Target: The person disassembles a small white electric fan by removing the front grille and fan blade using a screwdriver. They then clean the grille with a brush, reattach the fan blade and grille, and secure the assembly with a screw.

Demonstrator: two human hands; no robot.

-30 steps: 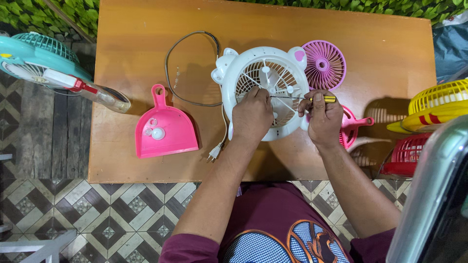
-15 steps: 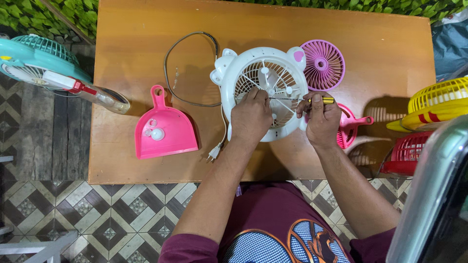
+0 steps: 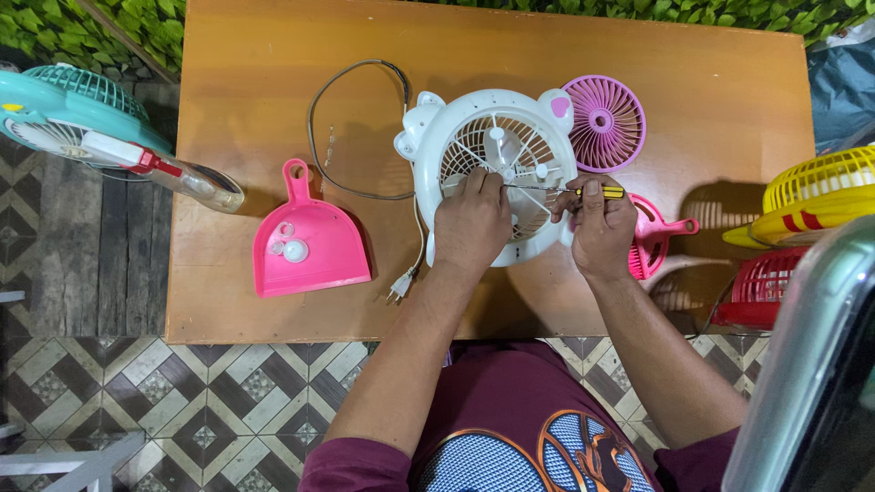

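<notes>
White round fan [image 3: 497, 146] with ears, grille exposed, lying flat

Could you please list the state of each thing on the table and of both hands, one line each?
White fan housing: lying flat, grille up.
Left hand: resting on the housing, fingers bent.
Right hand: closed around the screwdriver.
Screwdriver: level, tip over the grille.
Purple grille: detached, lying flat.
Pink dustpan: flat, holding small white parts.
Power cord: unplugged, looped.

Dustpan [image 3: 305, 239] left of fan [image 3: 492, 164]
</notes>
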